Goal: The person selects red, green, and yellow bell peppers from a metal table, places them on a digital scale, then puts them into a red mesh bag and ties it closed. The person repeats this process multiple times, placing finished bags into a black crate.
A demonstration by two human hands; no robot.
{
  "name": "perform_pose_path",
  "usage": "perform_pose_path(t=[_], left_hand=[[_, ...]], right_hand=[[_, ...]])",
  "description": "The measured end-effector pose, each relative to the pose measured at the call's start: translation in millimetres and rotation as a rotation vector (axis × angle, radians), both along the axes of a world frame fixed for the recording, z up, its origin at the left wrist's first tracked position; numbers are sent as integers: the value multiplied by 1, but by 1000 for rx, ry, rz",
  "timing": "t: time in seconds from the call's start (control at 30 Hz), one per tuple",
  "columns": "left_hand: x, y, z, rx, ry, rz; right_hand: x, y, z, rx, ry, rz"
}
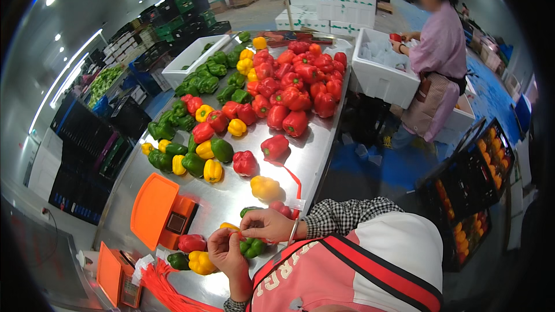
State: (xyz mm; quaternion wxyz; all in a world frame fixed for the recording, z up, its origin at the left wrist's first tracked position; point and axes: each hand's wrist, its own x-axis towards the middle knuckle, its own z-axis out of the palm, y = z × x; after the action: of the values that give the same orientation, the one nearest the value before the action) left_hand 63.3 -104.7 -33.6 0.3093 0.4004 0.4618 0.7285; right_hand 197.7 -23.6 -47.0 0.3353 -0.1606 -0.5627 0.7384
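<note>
My left hand (226,249) and my right hand (265,224) meet over the steel table's near side. Their fingertips pinch a small piece of red netting or strip (239,235), largely hidden by the fingers. Beneath and beside them lie a green bell pepper (252,248), a yellow one (201,262), a red one (192,243) and a dark green one (178,261). A bundle of red mesh bags (162,284) with white tags lies left of my left hand. Past my right hand, a red strip with a clear tag (296,203) lies by the table edge.
Orange scales (155,210) (113,274) stand at left. Red, yellow and green peppers (296,97) cover the table's far half. A white foam box (190,63) stands at its far left. Beyond the right edge, a co-worker (438,60) holds a red pepper over another foam box (383,71).
</note>
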Motion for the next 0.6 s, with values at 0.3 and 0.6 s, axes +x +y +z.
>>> perform_pose_path(t=[0.3,0.6], left_hand=[[15,15,-9,-47,292,154],[9,28,28,-118,-396,-193]], right_hand=[[14,3,8,-187,227,63],[32,26,4,54,-337,104]])
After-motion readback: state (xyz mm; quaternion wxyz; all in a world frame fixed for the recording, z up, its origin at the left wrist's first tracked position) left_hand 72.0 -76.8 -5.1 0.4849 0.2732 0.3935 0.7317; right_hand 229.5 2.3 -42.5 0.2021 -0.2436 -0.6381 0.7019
